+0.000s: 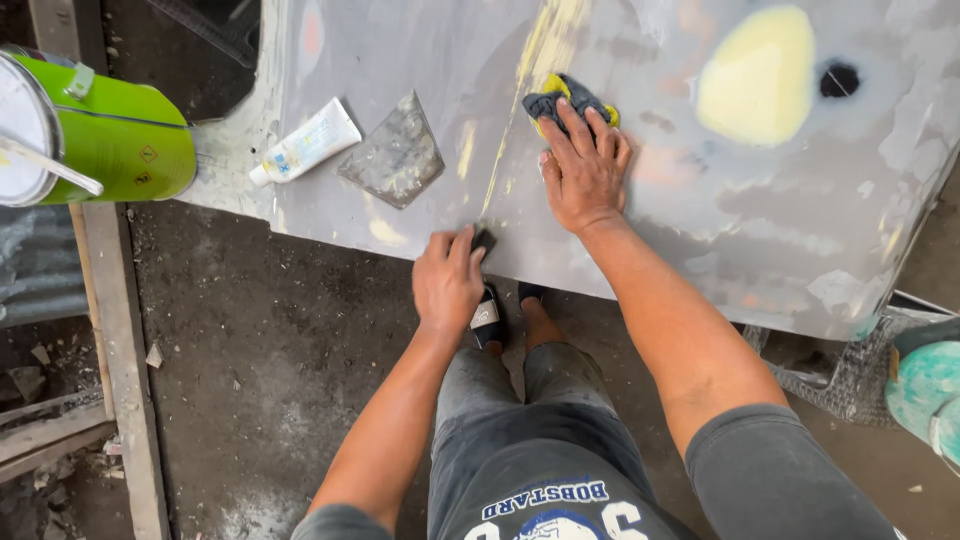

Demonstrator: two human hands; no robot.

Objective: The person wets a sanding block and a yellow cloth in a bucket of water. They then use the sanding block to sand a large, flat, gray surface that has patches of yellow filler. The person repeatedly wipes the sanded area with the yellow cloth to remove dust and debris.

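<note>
A large grey car body panel [700,230] with sanded patches and a yellow filler spot [757,75] lies flat before me. My right hand [583,170] presses flat on the panel, its fingertips on a dark and yellow sanding pad [562,98]. My left hand [447,280] is at the panel's near edge, curled around a small dark block [484,240]. My legs and dark sandals show below the edge.
A white tube [305,142] and a grey metal spreader [395,155] lie on the panel's left part. A green can [110,135] with a stick across its lid stands at far left. Wooden planks [120,340] run along the dirty concrete floor. A teal object [925,385] sits at right.
</note>
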